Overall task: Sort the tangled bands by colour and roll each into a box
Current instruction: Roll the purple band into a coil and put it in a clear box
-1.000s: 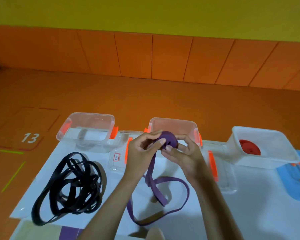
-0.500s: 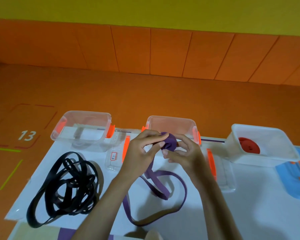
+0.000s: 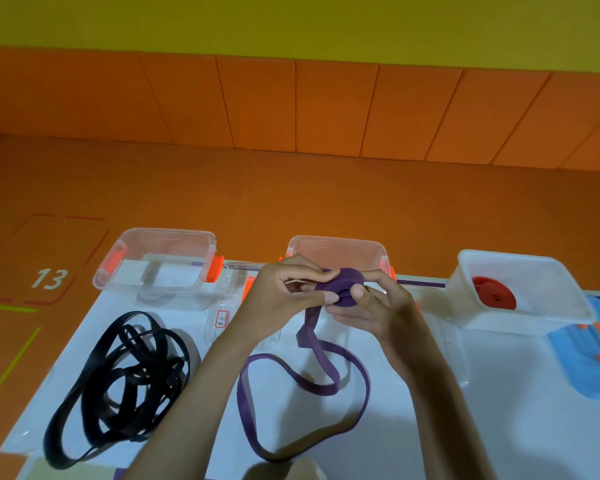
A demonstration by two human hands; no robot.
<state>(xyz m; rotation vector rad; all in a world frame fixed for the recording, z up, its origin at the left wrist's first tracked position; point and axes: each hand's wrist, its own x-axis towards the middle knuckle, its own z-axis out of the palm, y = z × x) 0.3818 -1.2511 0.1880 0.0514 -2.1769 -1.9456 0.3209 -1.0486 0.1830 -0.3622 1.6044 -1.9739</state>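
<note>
We grip the purple roll (image 3: 343,287) between our left hand (image 3: 284,299) and right hand (image 3: 378,306), its tail looping across the table (image 3: 499,410).

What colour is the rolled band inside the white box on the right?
The coiled flat band is red; head view shows it.
</note>
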